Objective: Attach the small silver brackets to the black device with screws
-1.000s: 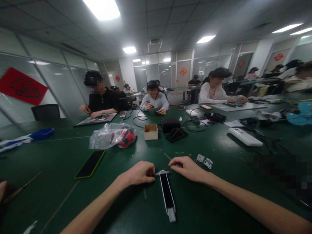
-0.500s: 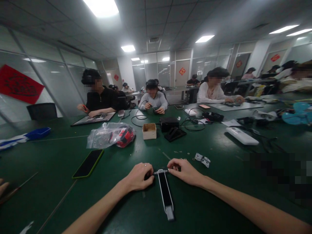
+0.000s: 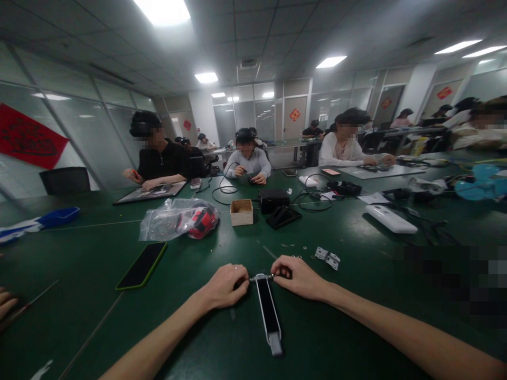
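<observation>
A long, narrow piece with a black face and white side rails [image 3: 268,306] lies on the green table, its grey block end toward me. Across its far end runs a thin metal rod [image 3: 254,278]. On the left, my left hand [image 3: 227,285] is closed, thumb and fingers pinched at that end of the rod. My right hand [image 3: 297,275] pinches the opposite end, where a small shiny metal bit shows at the fingertips. The fingers partly hide both rod ends. Just beyond my right hand lie small rings and a silver metal hinge [image 3: 327,258].
A green-edged phone [image 3: 141,266] and a clear plastic bag [image 3: 162,219] with red parts lie to the left. Ahead stand a small open box [image 3: 241,212] and a black box [image 3: 274,200]. A co-worker's hand [image 3: 7,302] is near a screwdriver at far left.
The view has shifted very slightly. Both my hands keep their pinch at the rod ends, and the co-worker's hand at far left has moved a little.
</observation>
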{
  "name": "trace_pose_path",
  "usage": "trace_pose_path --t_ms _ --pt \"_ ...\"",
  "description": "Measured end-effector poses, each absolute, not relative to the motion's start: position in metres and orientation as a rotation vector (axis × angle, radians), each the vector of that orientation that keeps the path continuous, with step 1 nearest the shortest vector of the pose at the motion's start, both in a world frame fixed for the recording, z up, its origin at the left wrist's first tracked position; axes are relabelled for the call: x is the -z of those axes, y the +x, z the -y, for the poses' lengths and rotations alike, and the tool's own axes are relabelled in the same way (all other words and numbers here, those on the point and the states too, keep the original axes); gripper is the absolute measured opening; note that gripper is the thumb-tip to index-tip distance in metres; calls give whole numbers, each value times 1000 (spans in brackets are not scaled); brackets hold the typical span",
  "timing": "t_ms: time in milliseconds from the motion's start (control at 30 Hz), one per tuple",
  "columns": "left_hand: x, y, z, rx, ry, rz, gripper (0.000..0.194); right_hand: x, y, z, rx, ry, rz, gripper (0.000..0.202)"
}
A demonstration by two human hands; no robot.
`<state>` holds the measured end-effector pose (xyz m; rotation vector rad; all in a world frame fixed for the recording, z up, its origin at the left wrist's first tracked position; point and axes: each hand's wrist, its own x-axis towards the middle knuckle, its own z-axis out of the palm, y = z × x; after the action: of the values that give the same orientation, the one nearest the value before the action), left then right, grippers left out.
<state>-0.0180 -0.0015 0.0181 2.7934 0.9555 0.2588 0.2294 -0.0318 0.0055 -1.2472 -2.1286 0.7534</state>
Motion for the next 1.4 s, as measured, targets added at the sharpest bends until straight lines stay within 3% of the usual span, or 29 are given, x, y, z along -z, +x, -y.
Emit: trace_pose_path --t_ms 1400 --pt "-18 -18 2 -264 2813 -919 11 -11 225 35 -781 -1272 2149 19"
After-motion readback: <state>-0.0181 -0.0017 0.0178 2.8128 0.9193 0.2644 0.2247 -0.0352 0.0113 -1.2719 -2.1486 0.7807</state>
